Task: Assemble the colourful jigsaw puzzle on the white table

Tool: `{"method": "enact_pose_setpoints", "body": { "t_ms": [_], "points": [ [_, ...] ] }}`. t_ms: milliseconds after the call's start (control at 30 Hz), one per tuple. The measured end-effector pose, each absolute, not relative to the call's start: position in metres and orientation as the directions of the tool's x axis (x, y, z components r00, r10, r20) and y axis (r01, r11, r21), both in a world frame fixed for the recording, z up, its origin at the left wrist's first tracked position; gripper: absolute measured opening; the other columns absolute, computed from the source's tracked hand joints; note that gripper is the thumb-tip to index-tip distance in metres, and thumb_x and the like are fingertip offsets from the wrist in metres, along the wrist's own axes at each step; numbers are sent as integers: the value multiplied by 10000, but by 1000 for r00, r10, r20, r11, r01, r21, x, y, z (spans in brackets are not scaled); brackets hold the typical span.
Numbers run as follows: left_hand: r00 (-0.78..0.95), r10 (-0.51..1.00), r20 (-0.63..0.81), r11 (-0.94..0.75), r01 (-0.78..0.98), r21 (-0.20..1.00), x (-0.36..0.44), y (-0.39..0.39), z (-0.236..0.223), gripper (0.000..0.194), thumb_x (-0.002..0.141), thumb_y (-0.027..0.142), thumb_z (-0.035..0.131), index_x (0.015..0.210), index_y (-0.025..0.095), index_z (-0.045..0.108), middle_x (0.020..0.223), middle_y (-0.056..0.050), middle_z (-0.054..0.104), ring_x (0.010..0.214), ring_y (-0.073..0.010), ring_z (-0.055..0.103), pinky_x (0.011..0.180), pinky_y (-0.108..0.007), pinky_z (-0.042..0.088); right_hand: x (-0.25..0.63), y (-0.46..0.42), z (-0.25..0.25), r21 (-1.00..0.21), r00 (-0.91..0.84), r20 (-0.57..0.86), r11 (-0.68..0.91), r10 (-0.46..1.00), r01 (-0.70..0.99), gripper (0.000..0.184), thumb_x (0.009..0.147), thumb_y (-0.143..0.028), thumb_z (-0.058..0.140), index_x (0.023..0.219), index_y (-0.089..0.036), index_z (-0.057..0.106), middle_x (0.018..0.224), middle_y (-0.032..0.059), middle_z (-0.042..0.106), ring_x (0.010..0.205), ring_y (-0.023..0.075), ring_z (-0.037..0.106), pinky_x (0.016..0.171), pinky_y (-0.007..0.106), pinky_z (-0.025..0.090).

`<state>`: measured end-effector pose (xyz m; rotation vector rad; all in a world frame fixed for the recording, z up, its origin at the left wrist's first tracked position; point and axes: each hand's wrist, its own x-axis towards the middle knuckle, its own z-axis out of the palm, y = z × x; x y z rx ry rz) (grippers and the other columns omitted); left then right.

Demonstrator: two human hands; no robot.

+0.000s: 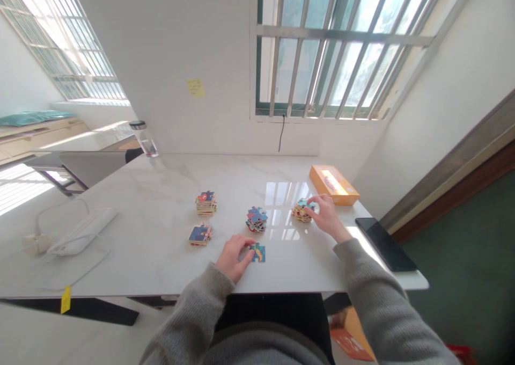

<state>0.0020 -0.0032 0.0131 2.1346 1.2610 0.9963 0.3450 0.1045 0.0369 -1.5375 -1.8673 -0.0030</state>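
Grey knit sleeves (372, 287), mine, both arms over a glossy white tabletop (153, 268). Left hand (233, 257): curled low near the front edge, thumb and index touching the left side of a single puzzle piece (259, 253) that lies flat on the table; can't tell if I'm pinching it or just steadying it. Right hand (328, 219): thumb and fingertips at the top of the right stack (301, 213), around a light-blue piece; contact looks likely, but whether it's gripped or only touched isn't clear. Middle stack (256, 221) stands between my hands, just behind the single piece, layers twisted out of line. Two more at left: a back-left stack (206, 205), fairly tall, and a lower front-left stack (200, 235). Risks: the right stack is uneven, so a sideways drag at the top could spill it; catching two thin pieces at once is plausible too. Middle stack could topple if a knuckle of my left hand clips it. Smooth surface, so a push on the single piece might make it skate, or turn it out of alignment. Orange box (333, 185) sits just behind my right hand, cramping a backward swing; black device (384, 244) lies right of my forearm, within elbow-bump range.
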Motion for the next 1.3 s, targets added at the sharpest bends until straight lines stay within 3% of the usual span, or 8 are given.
{"method": "enact_pose_setpoints", "body": {
  "t_ms": [133, 333, 467, 600, 700, 900, 1067, 1300],
  "points": [
    [313, 881, 354, -473, 561, 679, 1, -2, 7, 198, 899, 253, 540, 1051, 192, 652, 992, -89, 671, 966, -253, 626, 884, -431, 507, 341, 100, 32, -419, -25, 504, 270, 863, 867, 185, 870, -360, 598, 959, -215, 672, 1017, 99, 555, 1009, 293, 523, 935, 461, 411],
    [376, 879, 294, -477, 696, 536, 4, -7, 8, 427, 731, 157, 589, 1151, 227, 623, 1189, -101, 628, 1136, -310, 538, 969, -484, 419, 323, 73, 36, -247, -67, 665, 304, 744, 920, 200, 934, -323, 557, 1061, -223, 675, 1161, 124, 569, 1121, 315, 484, 955, 475, 368],
    [404, 894, 193, -446, 762, 470, 8, -10, 15, 483, 694, 168, 621, 1171, 239, 601, 1209, -90, 628, 1160, -316, 518, 960, -479, 396, 287, 44, 30, -254, -190, 682, 473, 706, 844, 155, 959, -202, 518, 996, -214, 668, 1043, 89, 625, 1067, 262, 519, 937, 415, 379],
    [399, 895, 197, -444, 765, 466, 7, -8, 14, 407, 739, 178, 614, 1139, 251, 600, 1137, -71, 658, 1114, -298, 536, 928, -453, 399, 247, 19, 21, -324, -465, 486, 646, 741, 691, 187, 950, -152, 529, 1075, -223, 648, 993, 70, 645, 1017, 237, 545, 931, 393, 405],
    [410, 882, 232, -470, 747, 470, 6, -5, 10, 389, 722, 186, 651, 1104, 237, 599, 1076, -70, 669, 1069, -299, 550, 903, -448, 411, 230, 10, 18, -400, -543, 390, 668, 744, 628, 221, 966, -157, 515, 1146, -224, 624, 1031, 73, 658, 1025, 232, 553, 935, 390, 414],
    [475, 814, 334, -580, 678, 451, 7, -3, 2, 332, 714, 141, 644, 1034, 210, 592, 1063, -89, 639, 1035, -299, 565, 881, -455, 455, 219, 11, 16, -543, -519, 323, 604, 791, 583, 375, 912, -158, 606, 1277, -240, 583, 1041, 59, 662, 1004, 227, 567, 925, 396, 413],
    [460, 756, 465, -653, 580, 487, 5, -3, 0, 330, 733, 78, 601, 1031, 218, 579, 1102, -88, 587, 1044, -272, 569, 909, -437, 491, 217, 14, 16, -665, -493, 251, 518, 833, 538, 433, 893, -115, 574, 1315, -209, 587, 872, 22, 653, 820, 184, 582, 851, 357, 436],
    [358, 764, 537, -639, 541, 547, 4, -7, 6, 254, 818, 151, 613, 1057, 228, 578, 1062, -82, 557, 1022, -252, 576, 917, -422, 514, 217, 11, 15, -732, -429, 241, 453, 871, 509, 320, 881, -147, 566, 1169, -217, 685, 782, 2, 663, 725, 160, 583, 812, 333, 440]
  ]
}}
